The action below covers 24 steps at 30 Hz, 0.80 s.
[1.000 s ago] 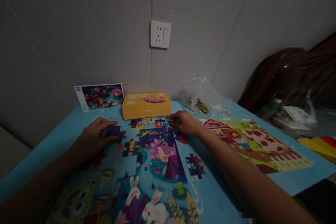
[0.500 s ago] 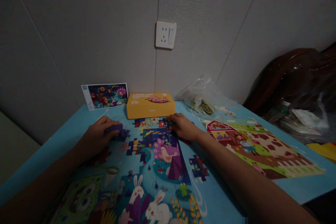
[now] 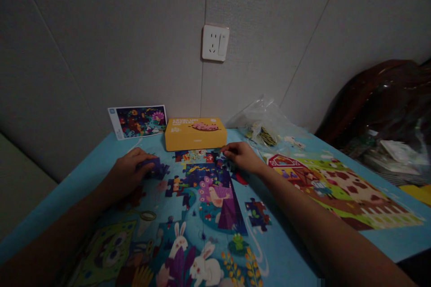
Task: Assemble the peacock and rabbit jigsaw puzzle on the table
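My left hand (image 3: 128, 170) is closed around a few dark purple puzzle pieces (image 3: 154, 167) at the left of the partly joined jigsaw puzzle (image 3: 215, 197). My right hand (image 3: 244, 157) pinches a small blue-and-purple puzzle piece (image 3: 221, 160) by the puzzle's upper right corner. Rabbits, a pink peacock and a frog show on the joined part. Right of it lies a separate joined pair or so of dark pieces (image 3: 258, 214). Under my right wrist a red shape is partly hidden.
A yellow puzzle box (image 3: 195, 136) stands at the back, beside a picture card (image 3: 141, 122) leaning on the wall. To the right are a clear plastic bag (image 3: 266, 128) with pieces inside and a farm puzzle (image 3: 340, 188). The blue tabletop (image 3: 286, 242) has printed cartoons.
My right hand has drawn its fingers together, and a light blue piece now shows at the fingertips. My left hand keeps its hold on the purple pieces. The view has shifted slightly.
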Available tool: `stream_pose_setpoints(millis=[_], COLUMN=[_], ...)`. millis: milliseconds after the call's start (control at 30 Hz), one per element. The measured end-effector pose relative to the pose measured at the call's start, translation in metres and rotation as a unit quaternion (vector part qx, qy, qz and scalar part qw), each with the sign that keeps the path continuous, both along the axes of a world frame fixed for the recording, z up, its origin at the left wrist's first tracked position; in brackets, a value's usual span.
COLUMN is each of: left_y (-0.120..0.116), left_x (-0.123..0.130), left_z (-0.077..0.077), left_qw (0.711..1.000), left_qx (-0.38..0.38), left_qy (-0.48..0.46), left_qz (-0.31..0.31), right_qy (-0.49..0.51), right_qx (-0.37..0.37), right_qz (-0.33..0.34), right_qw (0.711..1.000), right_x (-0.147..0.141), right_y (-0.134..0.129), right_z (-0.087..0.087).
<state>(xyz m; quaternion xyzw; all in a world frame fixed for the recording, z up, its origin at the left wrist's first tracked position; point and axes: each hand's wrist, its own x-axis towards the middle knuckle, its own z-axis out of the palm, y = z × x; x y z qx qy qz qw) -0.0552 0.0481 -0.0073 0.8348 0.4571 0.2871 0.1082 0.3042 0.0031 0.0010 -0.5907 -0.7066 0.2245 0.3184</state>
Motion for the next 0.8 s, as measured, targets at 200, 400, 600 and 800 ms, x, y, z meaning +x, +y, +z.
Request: stream_pose_setpoints(millis=[200,400,600,800], left_y=[-0.001,-0.008,-0.01,-0.007], left_x=[-0.001,0.001,0.002,-0.003], left_z=[0.001,0.007,0.013,0.015], left_qw=[1.0,0.996,0.978,0.946], left_qx=[0.013,0.004,-0.015,-0.063], left_qy=[0.006,-0.01,-0.094,-0.211], left_qz=[0.01,0.088,0.183,0.239], right_qy=[0.042,0.1,0.1,0.074], right_qx=[0.019,0.023,0.028,0.03], right_qz=[-0.003,-0.036,-0.068,-0.094], right_qw=[0.999,0.994,0.992,0.992], right_x=[-0.001,0.001,0.002,0.004], right_y=[0.0,0.002,0.003,0.003], right_z=[0.0,-0.004,-0.006,-0.006])
